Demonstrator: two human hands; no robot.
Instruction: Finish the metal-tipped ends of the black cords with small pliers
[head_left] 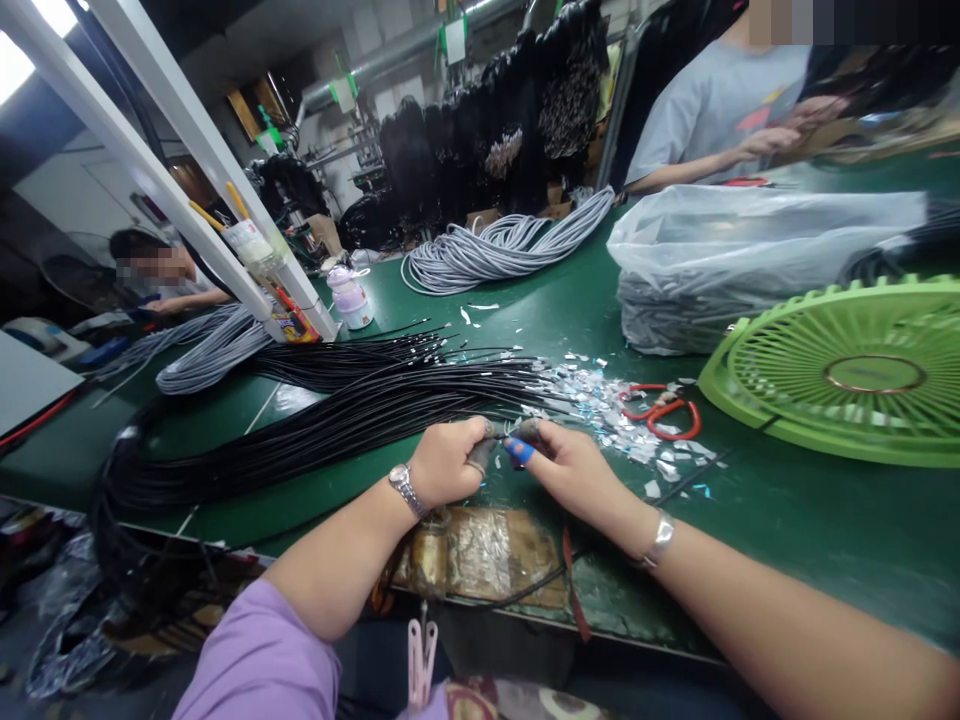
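My left hand and right hand meet just above the near edge of a green table, fingertips almost touching. Both are curled closed, pinching the end of a thin black cable between them; the cable end sits right in the small gap where my thumbs and forefingers come together. A blue cover sits on one fingertip of my right hand. The cable belongs to a large black bundle that fans away to my left and loops over the table's front edge. Just beyond my right hand lies a scatter of small silvery scraps, with red-handled scissors among them. A green fan lies flat further right. Coils of grey cable rest at the far side. I can make out no readable writing or brand.
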